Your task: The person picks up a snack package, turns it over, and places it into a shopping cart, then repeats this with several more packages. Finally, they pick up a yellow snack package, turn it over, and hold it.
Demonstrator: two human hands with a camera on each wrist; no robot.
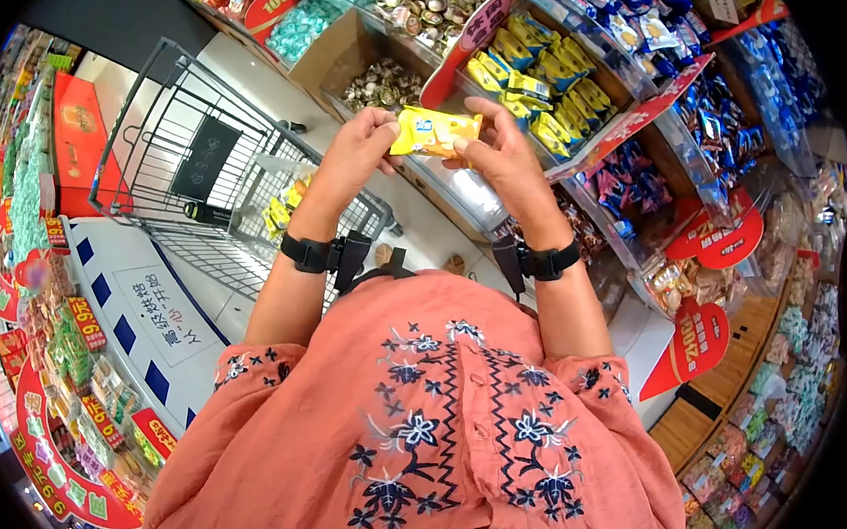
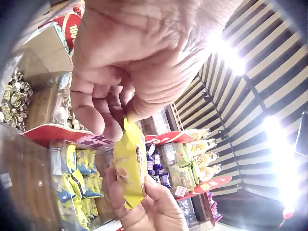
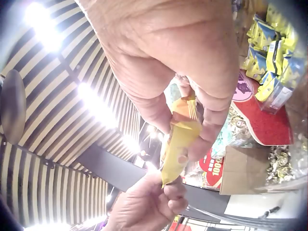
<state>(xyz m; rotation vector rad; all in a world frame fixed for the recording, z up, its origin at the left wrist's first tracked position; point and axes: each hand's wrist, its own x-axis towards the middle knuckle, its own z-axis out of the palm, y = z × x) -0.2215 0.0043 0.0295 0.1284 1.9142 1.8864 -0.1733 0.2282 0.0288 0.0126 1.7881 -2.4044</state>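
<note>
Between both hands is a small yellow snack packet (image 1: pixel 437 133) with a blue label, held up in front of the candy bins. My left hand (image 1: pixel 361 144) pinches its left end between thumb and fingers. My right hand (image 1: pixel 504 156) grips the other end, thumb on the near face. In the left wrist view the packet (image 2: pixel 130 166) stands on edge, the left fingertips at its top corner. The right wrist view shows the packet (image 3: pixel 180 139) from its other end, with the right thumb and fingers on either side.
Ahead stands a bin of yellow-and-blue packets (image 1: pixel 552 103), beside a bin of wrapped candies (image 1: pixel 384 86). A red spoon-shaped sign (image 1: pixel 463 49) rises between them. To the left is a wire shopping cart (image 1: pixel 171 118) with a clear bag of yellow packets (image 1: pixel 279 212). Packed shelves line both sides.
</note>
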